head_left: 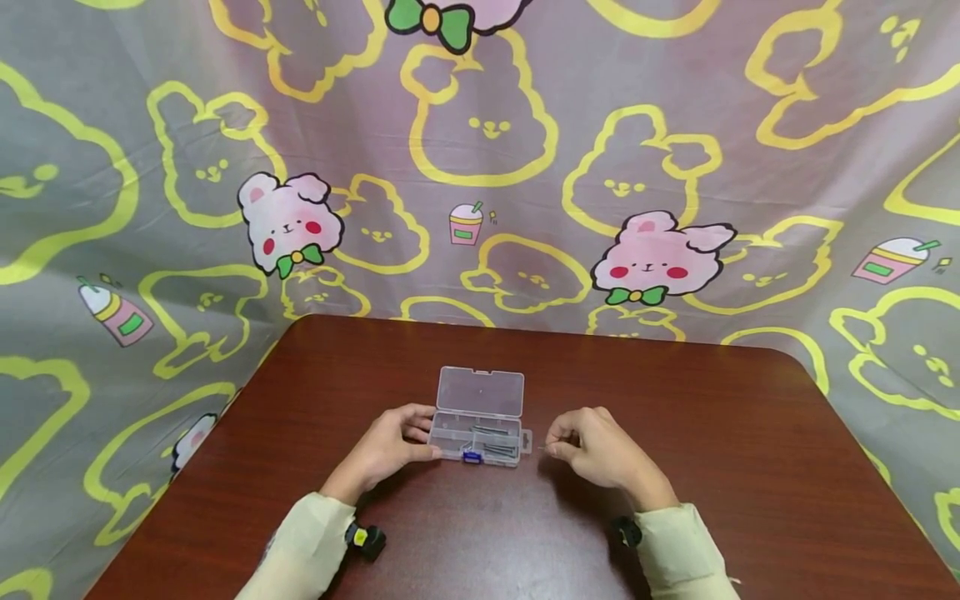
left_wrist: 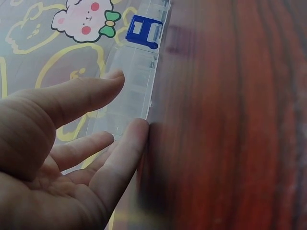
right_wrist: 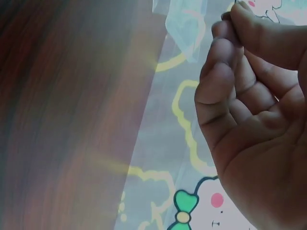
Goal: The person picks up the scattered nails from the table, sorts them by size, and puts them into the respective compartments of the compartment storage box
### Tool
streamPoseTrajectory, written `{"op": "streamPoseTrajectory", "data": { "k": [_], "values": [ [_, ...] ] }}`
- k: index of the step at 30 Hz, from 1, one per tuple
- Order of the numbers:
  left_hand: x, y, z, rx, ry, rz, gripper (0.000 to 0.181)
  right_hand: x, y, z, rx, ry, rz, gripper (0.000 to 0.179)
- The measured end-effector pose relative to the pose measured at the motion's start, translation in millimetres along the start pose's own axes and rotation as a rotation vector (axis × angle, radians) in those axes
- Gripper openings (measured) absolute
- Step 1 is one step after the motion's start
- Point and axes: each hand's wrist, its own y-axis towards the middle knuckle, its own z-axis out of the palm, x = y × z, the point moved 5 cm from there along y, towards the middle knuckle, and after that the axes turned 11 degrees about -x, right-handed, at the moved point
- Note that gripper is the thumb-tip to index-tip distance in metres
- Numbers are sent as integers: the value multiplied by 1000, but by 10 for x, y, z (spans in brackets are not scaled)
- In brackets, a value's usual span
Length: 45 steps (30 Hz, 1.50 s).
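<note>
A clear plastic compartment box (head_left: 452, 444) stands on the table with its lid (head_left: 480, 392) raised at the back. Long grey metal pieces like screws or nails (head_left: 498, 451) lie in its right-hand compartments. On its front is a blue latch (left_wrist: 144, 32). My left hand (head_left: 392, 439) holds the box's left end, thumb at the front corner and fingers at the side. Right of the box, apart from it, my right hand (head_left: 596, 450) pinches a small thin piece (head_left: 542, 449), too small to identify. The right wrist view shows thumb and fingertips together, with that piece hidden.
A dark red-brown wooden table (head_left: 750, 467) lies under both hands. Behind it hangs a grey cloth (head_left: 517, 275) with yellow and pink cartoon figures. A hanging tab (head_left: 527, 441) sticks out from the box's right end.
</note>
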Motion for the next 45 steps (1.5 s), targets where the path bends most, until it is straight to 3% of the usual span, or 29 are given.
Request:
{"op": "streamPoseTrajectory", "data": {
  "k": [8,45],
  "values": [
    [-12,-9,4,-6,7,-6,62,98,149,110,-38,-18,-14,15],
    [-13,-9,-22,1,-26,2,61,427,609,701,12,-19,-66,16]
  ]
}}
